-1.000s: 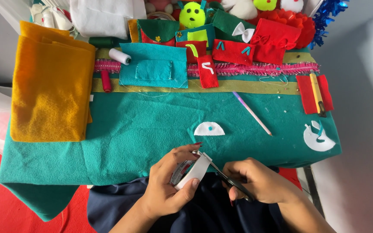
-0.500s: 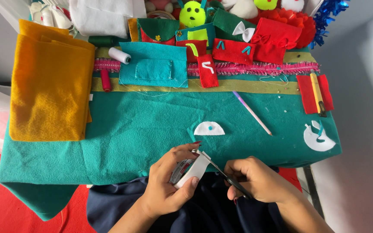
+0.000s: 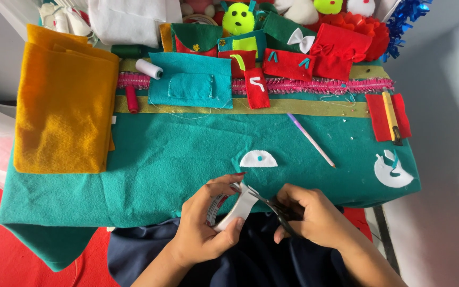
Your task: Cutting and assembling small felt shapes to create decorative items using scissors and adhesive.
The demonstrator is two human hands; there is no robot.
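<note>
Left hand (image 3: 203,228) gripping a tape roll (image 3: 229,208), fingers curled round its rim, thumb pressing from below. Right hand (image 3: 314,218) closing round dark scissors (image 3: 272,207), blades pointing toward 10 o'clock and meeting the roll's upper edge. Both working just off the near edge of the table (image 3: 187,165), over the lap, at 6 o'clock from the white half-circle (image 3: 258,159).

Doing this well, judging from the pose: keeping the roll steady and tilted so the free end stays taut, feeding only the blade tips across it, holding the left fingertips clear of the cutting line, snipping square rather than at a slant.

Lying open between the hands and the half-circle: bare green felt, wide toward 9 o'clock. Sitting at 1 o'clock from the hands, a pencil (image 3: 311,140), slanted; at 3 o'clock near the right corner, a white cut-out (image 3: 391,170) just beside the table edge. Filling the far left, folded yellow felt (image 3: 65,106). Crowding the far edge at 12 o'clock, a blue pocket piece (image 3: 189,79), spools and red pieces, well apart from the hands.
</note>
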